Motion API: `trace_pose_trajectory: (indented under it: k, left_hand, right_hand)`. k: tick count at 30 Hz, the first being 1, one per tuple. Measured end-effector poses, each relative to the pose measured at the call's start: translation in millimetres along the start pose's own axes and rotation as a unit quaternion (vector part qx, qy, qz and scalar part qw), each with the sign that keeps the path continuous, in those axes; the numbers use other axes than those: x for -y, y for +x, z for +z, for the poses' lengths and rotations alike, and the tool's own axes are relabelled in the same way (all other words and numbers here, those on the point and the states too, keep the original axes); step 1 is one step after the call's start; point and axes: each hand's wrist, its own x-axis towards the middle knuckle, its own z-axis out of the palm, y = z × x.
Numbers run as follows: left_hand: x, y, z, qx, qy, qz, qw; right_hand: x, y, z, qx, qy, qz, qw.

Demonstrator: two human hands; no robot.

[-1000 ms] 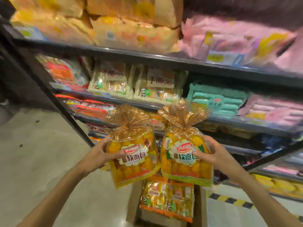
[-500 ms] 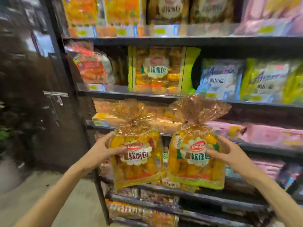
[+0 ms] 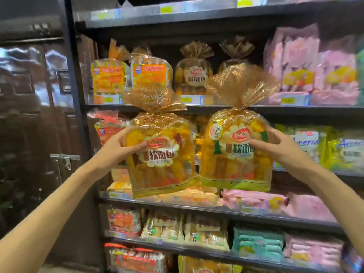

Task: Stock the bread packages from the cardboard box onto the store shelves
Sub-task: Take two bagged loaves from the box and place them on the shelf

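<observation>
The dark metal shelves (image 3: pixel 216 109) carry orange bread bags (image 3: pixel 194 75) on the upper tier, pink packs (image 3: pixel 315 75) beside them, and cream packs (image 3: pixel 163 227) lower down.

Two clear gold-topped bread bags are held side by side before the dark metal shelving (image 3: pixel 197 108): the left bag (image 3: pixel 160 154) in the left hand (image 3: pixel 120 146), the right bag (image 3: pixel 237 150) in the right hand (image 3: pixel 279 146). Seemingly identical tied bags (image 3: pixel 194 73) stand on the shelf above, behind them.

Raised higher in front of the shelves: left bread bag (image 3: pixel 160 154) in the left hand (image 3: pixel 120 148), right bread bag (image 3: pixel 237 148) in the right hand (image 3: pixel 279 146); cardboard box gone from view.
</observation>
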Motion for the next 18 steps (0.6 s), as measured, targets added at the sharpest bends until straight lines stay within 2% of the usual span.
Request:
trace_pose_trajectory:
  k: [8, 18]
  left_hand:
    - [-53.6, 94.1, -3.1, -0.012, -0.037, 0.085, 0.996]
    - [-87.1, 195.0, -10.3, -0.002, -0.027, 0.207, 0.978]
  right_hand:
    - [57.0, 68.7, -39.7, -0.009, -0.019, -0.07, 0.997]
    - [99.1, 125.0, -63.0, -0.089, -0.052, -0.126, 0.987]
